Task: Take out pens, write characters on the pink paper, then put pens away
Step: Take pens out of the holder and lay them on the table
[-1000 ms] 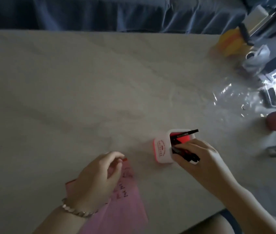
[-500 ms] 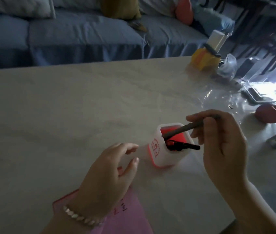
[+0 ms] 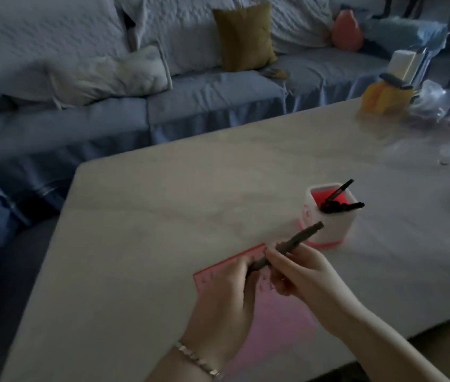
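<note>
Left hand [image 3: 226, 296] and right hand [image 3: 303, 277] both grip pen [image 3: 302, 236] above pink paper [image 3: 276, 315], likely uncapping. Paper under hands, some characters written. Pen holder [image 3: 325, 230] beyond right hand, other pens [image 3: 339, 199] inside. More writing and stowing left.

A home living room, by the look of it despite the dim light: a blue-covered sofa [image 3: 204, 92] with cushions [image 3: 243, 37] sits just behind the pale surface [image 3: 190, 188].

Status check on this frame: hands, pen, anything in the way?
Left hand and right hand both grip one dark pen above the pink paper. Two spare pens in the holder. Holder stands off the paper.
</note>
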`<action>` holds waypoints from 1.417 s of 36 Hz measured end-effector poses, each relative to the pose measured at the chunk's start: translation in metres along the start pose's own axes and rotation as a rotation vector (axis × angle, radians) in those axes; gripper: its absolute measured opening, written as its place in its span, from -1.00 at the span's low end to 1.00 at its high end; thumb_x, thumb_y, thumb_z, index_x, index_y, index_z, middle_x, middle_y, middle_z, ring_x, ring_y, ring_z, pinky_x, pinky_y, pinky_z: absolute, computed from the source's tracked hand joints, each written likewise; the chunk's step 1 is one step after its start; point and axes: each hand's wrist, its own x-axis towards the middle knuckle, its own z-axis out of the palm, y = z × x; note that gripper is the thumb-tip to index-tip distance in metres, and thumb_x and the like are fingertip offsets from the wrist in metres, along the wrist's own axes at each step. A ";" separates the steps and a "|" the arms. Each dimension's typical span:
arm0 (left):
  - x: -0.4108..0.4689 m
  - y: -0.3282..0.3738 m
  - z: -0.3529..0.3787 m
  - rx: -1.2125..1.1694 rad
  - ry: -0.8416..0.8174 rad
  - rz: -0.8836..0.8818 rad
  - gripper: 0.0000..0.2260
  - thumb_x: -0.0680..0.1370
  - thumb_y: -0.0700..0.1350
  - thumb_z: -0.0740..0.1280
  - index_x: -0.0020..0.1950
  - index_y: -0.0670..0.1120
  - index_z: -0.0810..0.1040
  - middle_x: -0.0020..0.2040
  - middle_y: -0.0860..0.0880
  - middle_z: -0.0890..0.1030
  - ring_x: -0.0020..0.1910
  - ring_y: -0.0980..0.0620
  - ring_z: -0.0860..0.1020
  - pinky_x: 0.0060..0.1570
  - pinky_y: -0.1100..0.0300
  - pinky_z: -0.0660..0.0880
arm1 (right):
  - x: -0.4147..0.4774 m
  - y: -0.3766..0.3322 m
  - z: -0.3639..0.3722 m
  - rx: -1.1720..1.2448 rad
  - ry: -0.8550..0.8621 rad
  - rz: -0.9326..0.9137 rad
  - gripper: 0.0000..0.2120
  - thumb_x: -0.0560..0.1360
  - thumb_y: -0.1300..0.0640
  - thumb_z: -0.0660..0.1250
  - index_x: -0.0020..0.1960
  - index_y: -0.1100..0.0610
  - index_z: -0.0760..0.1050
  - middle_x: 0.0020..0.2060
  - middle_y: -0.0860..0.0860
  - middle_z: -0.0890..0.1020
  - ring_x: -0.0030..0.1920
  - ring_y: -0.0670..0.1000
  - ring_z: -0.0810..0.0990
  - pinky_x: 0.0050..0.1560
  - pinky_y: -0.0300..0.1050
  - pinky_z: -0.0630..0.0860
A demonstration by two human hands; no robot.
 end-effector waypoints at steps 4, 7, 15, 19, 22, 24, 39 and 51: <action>-0.019 -0.016 0.001 0.228 0.062 0.051 -0.69 0.54 0.04 -0.03 0.17 0.09 0.41 0.03 0.07 0.59 -0.02 0.07 0.55 -0.08 0.14 0.47 | -0.005 0.014 0.021 -0.106 -0.019 -0.006 -0.80 0.53 0.22 0.22 -0.23 0.28 0.47 -0.50 0.04 0.50 -0.52 -0.07 0.41 -0.47 -0.21 0.32; -0.029 -0.022 0.001 0.269 0.099 0.130 -0.85 0.51 -0.05 0.07 0.00 0.11 0.38 -0.23 0.11 0.61 -0.24 0.12 0.51 -0.42 0.31 0.39 | -0.009 0.026 0.033 -0.198 -0.019 -0.008 -0.79 0.53 0.19 0.21 -0.26 0.20 0.44 -0.57 -0.03 0.49 -0.51 -0.05 0.40 -0.43 -0.15 0.32; -0.045 -0.037 -0.002 0.201 0.088 0.149 -0.89 0.54 0.02 0.04 0.01 0.12 0.32 0.17 0.25 0.30 -0.14 0.25 0.45 -0.38 0.59 0.22 | -0.016 0.044 0.045 -0.212 -0.075 -0.015 -0.80 0.54 0.19 0.19 -0.23 0.23 0.40 -0.56 -0.03 0.45 -0.51 -0.08 0.36 -0.42 -0.19 0.30; -0.043 -0.048 -0.005 0.181 0.071 0.120 -0.78 0.52 0.14 -0.05 0.03 0.13 0.31 -0.03 0.17 0.56 -0.18 0.10 0.53 -0.33 0.37 0.37 | -0.009 0.046 0.052 -0.116 -0.086 0.002 -0.78 0.54 0.25 0.18 -0.28 0.21 0.37 -0.61 -0.04 0.43 -0.55 -0.10 0.33 -0.50 -0.28 0.27; -0.037 -0.061 -0.007 0.205 0.054 0.073 -0.62 0.49 0.22 -0.15 0.03 0.10 0.36 -0.14 0.08 0.64 -0.23 0.06 0.58 -0.21 0.09 0.49 | 0.000 0.047 0.059 -0.097 -0.093 0.008 -0.78 0.55 0.25 0.16 -0.27 0.21 0.37 -0.62 -0.05 0.43 -0.56 -0.12 0.35 -0.49 -0.28 0.30; -0.033 -0.069 -0.013 0.216 0.044 0.034 -0.56 0.47 0.26 -0.17 0.11 0.13 0.37 -0.12 0.08 0.65 -0.20 0.04 0.60 -0.19 0.07 0.50 | 0.007 0.047 0.063 -0.083 -0.104 0.005 -0.78 0.56 0.26 0.15 -0.26 0.20 0.39 -0.59 -0.05 0.44 -0.55 -0.12 0.37 -0.48 -0.28 0.33; -0.041 -0.151 -0.055 -0.285 0.459 -0.510 -0.69 0.53 -0.42 0.09 0.16 -0.08 0.24 -0.15 0.03 0.55 -0.37 0.26 0.50 -0.34 0.40 0.40 | 0.136 0.053 0.115 -0.847 -0.406 0.032 -0.82 0.52 0.14 0.25 -0.19 0.23 0.45 -0.42 0.05 0.54 -0.54 -0.12 0.50 -0.52 -0.34 0.38; -0.013 -0.174 -0.052 -0.135 0.607 -0.560 -0.86 0.44 -0.31 0.37 -0.15 -0.08 0.53 -0.13 -0.12 0.59 -0.19 -0.01 0.58 -0.05 0.14 0.48 | 0.143 0.104 0.154 -1.257 -0.323 -0.133 -0.70 0.52 0.08 0.21 0.13 0.26 0.46 0.08 0.22 0.50 0.08 0.22 0.50 0.02 -0.04 0.43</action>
